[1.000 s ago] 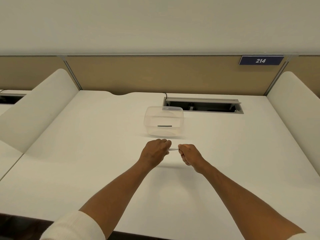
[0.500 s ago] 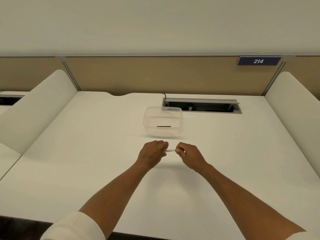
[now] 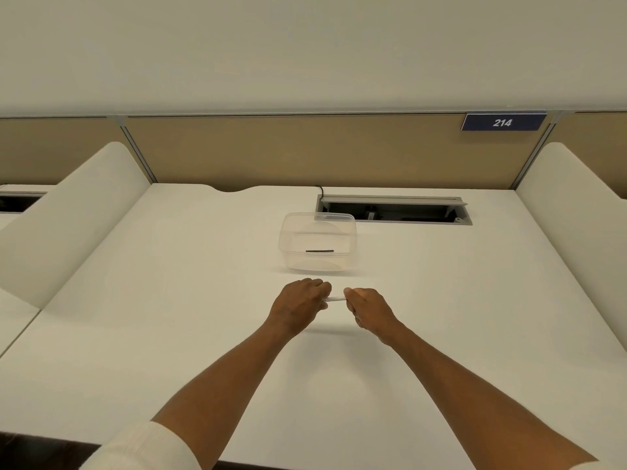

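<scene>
Both hands hover just above the white desk at its middle. My left hand and my right hand each grip one end of a thin white stick-like object; only a short piece shows between the fists. Its ends are hidden inside the curled fingers. Just beyond the hands stands a clear plastic container, open on top, with a small black strip lying inside it.
A cable tray slot is cut into the desk behind the container. White curved dividers stand at the left and right. A tan partition with a blue "214" sign closes the back.
The two hands stayed together on the white object and shifted only slightly; the gap between the fists has changed little.
</scene>
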The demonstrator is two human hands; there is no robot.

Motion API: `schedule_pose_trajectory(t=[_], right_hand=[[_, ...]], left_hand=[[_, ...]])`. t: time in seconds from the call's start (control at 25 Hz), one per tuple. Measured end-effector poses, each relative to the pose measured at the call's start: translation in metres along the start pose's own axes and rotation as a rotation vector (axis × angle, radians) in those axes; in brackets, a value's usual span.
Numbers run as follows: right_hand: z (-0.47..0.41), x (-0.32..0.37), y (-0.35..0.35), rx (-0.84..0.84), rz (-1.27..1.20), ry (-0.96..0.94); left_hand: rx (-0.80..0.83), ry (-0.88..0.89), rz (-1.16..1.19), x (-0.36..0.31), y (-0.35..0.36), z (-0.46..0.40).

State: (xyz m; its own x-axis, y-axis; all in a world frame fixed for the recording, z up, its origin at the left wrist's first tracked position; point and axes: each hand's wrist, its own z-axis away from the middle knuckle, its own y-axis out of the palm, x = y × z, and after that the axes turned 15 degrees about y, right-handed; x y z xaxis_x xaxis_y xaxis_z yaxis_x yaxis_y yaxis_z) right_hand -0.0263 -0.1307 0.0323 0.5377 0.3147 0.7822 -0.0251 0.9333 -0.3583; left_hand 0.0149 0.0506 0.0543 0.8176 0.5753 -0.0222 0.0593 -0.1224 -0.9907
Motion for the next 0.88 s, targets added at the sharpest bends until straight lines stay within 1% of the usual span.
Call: schedule_pose_trajectory(t=[0.04, 0.16, 0.24, 0.32, 0.36, 0.48, 0.56, 0.6, 0.68, 0.76, 0.88], right_hand=[[0.0, -0.003, -0.002, -0.038, 0.084, -0.06], [0.0, -0.011, -0.005, -0.091, 0.219, -0.223], [0.001, -0.013, -0.007, -0.131, 0.314, -0.288], [0.002, -0.012, -0.008, -0.091, 0.315, -0.246], [0.002, -0.011, -0.007, -0.038, 0.257, -0.173], [0.007, -0.011, 0.0, 0.14, -0.074, 0.113], [0.009, -0.012, 0.006, 0.169, -0.198, 0.205], [0.009, -0.013, 0.007, 0.169, -0.21, 0.219], [0.009, -0.012, 0.006, 0.171, -0.159, 0.201], [0.007, -0.011, 0.002, 0.209, -0.103, 0.178], [0.004, -0.009, -0.002, 0.267, -0.087, 0.117]], left_hand=[[0.005, -0.011, 0.014, 0.0, 0.001, 0.001], [0.016, -0.033, 0.076, 0.001, 0.004, 0.002], [0.018, -0.022, 0.106, 0.001, 0.004, 0.002], [0.009, -0.009, 0.125, 0.002, 0.006, 0.004], [0.001, -0.003, 0.13, 0.002, 0.007, 0.005], [-0.004, 0.037, 0.112, 0.002, 0.008, 0.006], [0.0, 0.083, 0.066, 0.003, 0.006, 0.005], [-0.005, 0.109, 0.037, 0.004, 0.004, 0.004], [-0.047, 0.153, -0.018, 0.007, 0.002, 0.002], [-0.084, 0.182, -0.053, 0.009, 0.002, -0.002], [-0.106, 0.229, -0.04, 0.006, 0.006, -0.012]])
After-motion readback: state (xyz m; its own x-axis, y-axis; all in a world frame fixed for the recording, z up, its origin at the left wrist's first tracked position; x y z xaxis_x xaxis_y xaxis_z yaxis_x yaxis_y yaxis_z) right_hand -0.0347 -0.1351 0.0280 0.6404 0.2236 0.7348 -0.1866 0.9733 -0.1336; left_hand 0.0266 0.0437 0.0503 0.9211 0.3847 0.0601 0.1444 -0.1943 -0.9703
